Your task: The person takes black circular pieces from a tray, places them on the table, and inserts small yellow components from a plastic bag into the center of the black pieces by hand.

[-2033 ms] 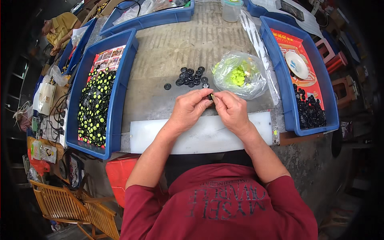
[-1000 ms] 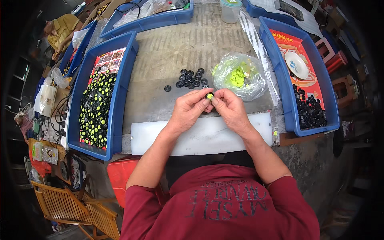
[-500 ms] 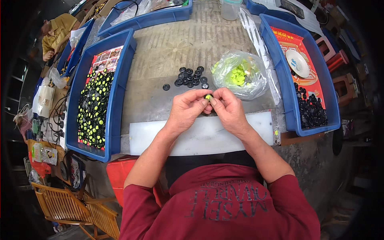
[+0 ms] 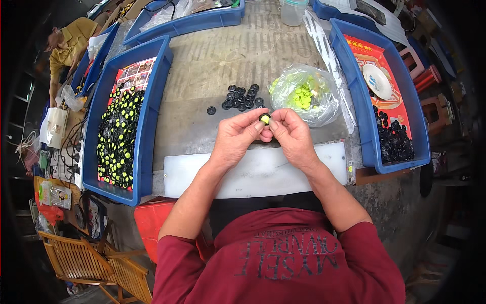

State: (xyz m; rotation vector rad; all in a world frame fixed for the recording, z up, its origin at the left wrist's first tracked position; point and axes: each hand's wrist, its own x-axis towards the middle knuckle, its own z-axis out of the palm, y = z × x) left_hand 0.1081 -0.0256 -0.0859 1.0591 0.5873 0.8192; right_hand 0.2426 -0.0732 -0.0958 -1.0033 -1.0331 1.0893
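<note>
Between both hands, over the near part of the table, is a small round black piece with a yellow-green disc (image 4: 265, 119) in its middle. My left hand (image 4: 236, 136) pinches it from the left, and my right hand (image 4: 292, 136) grips its right side with thumb and finger. Just beyond the fingers lies a loose heap of black round pieces (image 4: 239, 96), with one (image 4: 211, 110) apart on the left. To the right of the heap, an open clear plastic bag (image 4: 326, 104) holds many yellow-green discs (image 4: 302, 95).
A blue tray (image 4: 158, 76) at left holds many black pieces with yellow-green centres (image 4: 119, 134). The right blue tray (image 4: 372, 147) contains plain black pieces (image 4: 394, 142) and a white dish (image 4: 377, 81). A white board (image 4: 243, 177) lines the near edge. Another person (image 4: 71, 43) is at far left.
The yellow-green face of the held piece has turned more into view, and my hands have shifted slightly. At far left, the other person has reached an arm down toward a white bag.
</note>
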